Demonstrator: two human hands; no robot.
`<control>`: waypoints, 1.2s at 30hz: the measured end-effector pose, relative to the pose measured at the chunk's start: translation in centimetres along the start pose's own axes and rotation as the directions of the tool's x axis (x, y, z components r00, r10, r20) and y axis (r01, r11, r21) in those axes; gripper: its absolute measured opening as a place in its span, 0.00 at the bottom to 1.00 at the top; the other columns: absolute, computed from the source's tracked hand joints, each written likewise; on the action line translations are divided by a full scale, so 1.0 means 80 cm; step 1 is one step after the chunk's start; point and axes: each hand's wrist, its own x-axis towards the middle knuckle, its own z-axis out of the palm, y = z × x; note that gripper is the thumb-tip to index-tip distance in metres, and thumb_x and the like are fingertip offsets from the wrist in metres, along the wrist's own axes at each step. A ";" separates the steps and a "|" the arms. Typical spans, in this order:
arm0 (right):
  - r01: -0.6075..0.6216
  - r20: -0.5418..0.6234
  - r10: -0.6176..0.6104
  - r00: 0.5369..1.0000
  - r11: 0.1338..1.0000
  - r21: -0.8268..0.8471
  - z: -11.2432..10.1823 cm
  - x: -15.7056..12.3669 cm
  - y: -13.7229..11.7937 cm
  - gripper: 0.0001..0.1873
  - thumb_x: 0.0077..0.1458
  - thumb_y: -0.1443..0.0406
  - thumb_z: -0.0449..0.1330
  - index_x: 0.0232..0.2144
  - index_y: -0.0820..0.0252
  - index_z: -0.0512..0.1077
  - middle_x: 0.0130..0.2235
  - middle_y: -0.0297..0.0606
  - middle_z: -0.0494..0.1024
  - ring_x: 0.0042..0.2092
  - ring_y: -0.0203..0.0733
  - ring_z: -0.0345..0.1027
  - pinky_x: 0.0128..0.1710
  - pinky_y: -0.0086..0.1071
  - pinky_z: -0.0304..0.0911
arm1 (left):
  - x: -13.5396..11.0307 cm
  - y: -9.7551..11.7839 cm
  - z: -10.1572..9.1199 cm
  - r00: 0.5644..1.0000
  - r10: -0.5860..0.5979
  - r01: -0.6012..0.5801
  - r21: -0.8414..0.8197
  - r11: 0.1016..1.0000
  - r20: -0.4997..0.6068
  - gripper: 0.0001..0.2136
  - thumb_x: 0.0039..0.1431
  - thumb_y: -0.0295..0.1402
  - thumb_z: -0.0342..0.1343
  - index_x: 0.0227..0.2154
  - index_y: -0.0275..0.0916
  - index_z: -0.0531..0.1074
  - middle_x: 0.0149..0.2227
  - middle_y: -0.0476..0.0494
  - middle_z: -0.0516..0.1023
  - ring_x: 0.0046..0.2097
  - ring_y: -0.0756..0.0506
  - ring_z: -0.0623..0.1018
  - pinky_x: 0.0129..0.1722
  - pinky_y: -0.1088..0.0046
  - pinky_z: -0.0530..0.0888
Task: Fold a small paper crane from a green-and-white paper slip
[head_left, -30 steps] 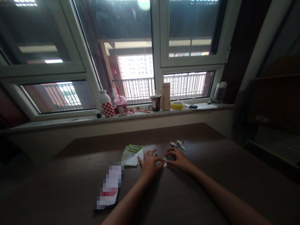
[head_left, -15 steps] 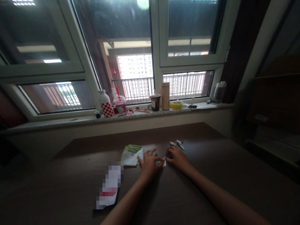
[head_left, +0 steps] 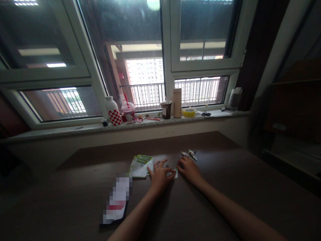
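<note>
Between my two hands is a small folded piece of white and green paper (head_left: 176, 174), flat on the brown table (head_left: 215, 207). My left hand (head_left: 160, 174) pinches its left edge with thumb and forefinger, while the other fingers stay spread. At its upper right edge, the curled fingertips of my right hand (head_left: 189, 169) close on the paper; their exact grip is partly hidden. Left of my left hand lies a fanned stack of green and white paper sheets (head_left: 140, 165). Just beyond my right hand are small folded paper pieces (head_left: 193, 154).
A phone-like flat object (head_left: 116, 201), pixelated on top, lies at the left. On the windowsill (head_left: 147, 124) stand a checkered bottle (head_left: 114, 112), a pink drink cup (head_left: 128, 113), a dark drink cup (head_left: 166, 110), a beige flask (head_left: 177, 103), yellow tape (head_left: 189, 112) and scissors (head_left: 206, 114).
My right hand's fingers have shifted very slightly up and left at the paper's edge. My left hand and the other things have stayed in place.
</note>
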 end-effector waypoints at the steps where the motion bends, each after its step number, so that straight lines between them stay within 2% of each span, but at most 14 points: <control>1: 0.000 -0.001 0.000 1.000 1.000 -0.003 0.001 0.000 0.000 0.06 0.58 0.64 0.59 0.35 0.56 0.76 0.44 0.41 0.76 0.50 0.49 0.66 0.52 0.40 0.60 | 0.000 0.000 0.000 1.000 0.002 -0.002 0.001 1.000 0.000 0.05 0.56 0.41 0.61 0.35 0.59 0.81 0.64 0.54 0.65 0.67 0.34 0.57 0.60 0.26 0.38; 6: -0.002 -0.015 0.002 1.000 1.000 0.001 0.002 0.001 0.002 0.05 0.58 0.64 0.59 0.36 0.56 0.75 0.44 0.42 0.76 0.49 0.49 0.66 0.52 0.41 0.60 | -0.001 0.001 -0.001 1.000 0.000 -0.001 -0.009 1.000 -0.010 0.05 0.56 0.40 0.61 0.34 0.57 0.81 0.63 0.53 0.66 0.66 0.33 0.57 0.60 0.26 0.38; 13: 0.006 -0.012 -0.004 1.000 0.993 0.118 0.005 0.003 0.011 0.05 0.56 0.63 0.61 0.34 0.57 0.77 0.44 0.41 0.76 0.51 0.47 0.65 0.54 0.40 0.59 | -0.001 0.003 -0.003 1.000 -0.018 0.018 0.004 1.000 0.021 0.06 0.55 0.41 0.62 0.35 0.58 0.81 0.65 0.53 0.65 0.66 0.34 0.57 0.60 0.27 0.38; 21: -0.015 0.034 0.010 0.999 0.991 0.134 0.001 0.002 0.009 0.06 0.52 0.63 0.65 0.35 0.56 0.77 0.47 0.41 0.74 0.53 0.47 0.64 0.56 0.41 0.57 | -0.001 0.002 0.000 1.000 -0.011 0.011 -0.016 1.000 -0.008 0.05 0.56 0.41 0.61 0.34 0.58 0.81 0.64 0.53 0.66 0.66 0.34 0.57 0.60 0.26 0.38; 28: 0.011 0.072 -0.025 0.997 0.983 0.186 -0.005 -0.001 0.013 0.11 0.50 0.59 0.67 0.36 0.55 0.76 0.49 0.41 0.72 0.54 0.47 0.63 0.58 0.41 0.56 | 0.001 -0.001 0.003 1.000 -0.013 0.013 -0.009 1.000 -0.007 0.06 0.56 0.43 0.61 0.36 0.61 0.81 0.64 0.52 0.66 0.66 0.33 0.57 0.60 0.27 0.38; 36: 0.030 0.139 -0.060 0.988 0.978 0.208 -0.009 -0.006 0.015 0.19 0.43 0.60 0.70 0.40 0.56 0.75 0.53 0.43 0.70 0.58 0.50 0.60 0.61 0.42 0.53 | 0.000 0.000 0.001 1.000 -0.020 0.020 -0.017 1.000 -0.006 0.06 0.55 0.43 0.62 0.35 0.60 0.81 0.64 0.50 0.66 0.66 0.34 0.57 0.60 0.27 0.37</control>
